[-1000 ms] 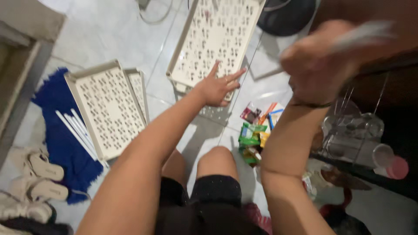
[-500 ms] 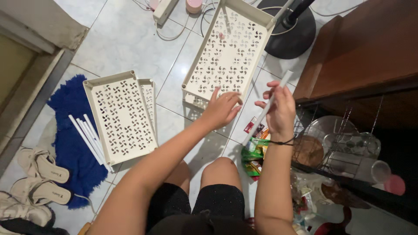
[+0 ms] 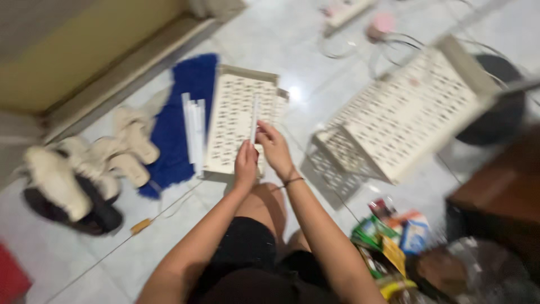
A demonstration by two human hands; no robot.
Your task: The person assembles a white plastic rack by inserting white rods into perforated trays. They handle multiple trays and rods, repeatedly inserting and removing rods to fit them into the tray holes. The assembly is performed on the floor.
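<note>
Pale tiled floor (image 3: 140, 247), blue mat (image 3: 174, 112)

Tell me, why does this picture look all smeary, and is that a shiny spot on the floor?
In the head view, motion blur smears nearly everything: the big perforated tray and shoes are streaky. The left hand and right hand, both holding a thin white rod, look a little sharper. Yes, a bright glare spot shines on the tiled floor.
</note>
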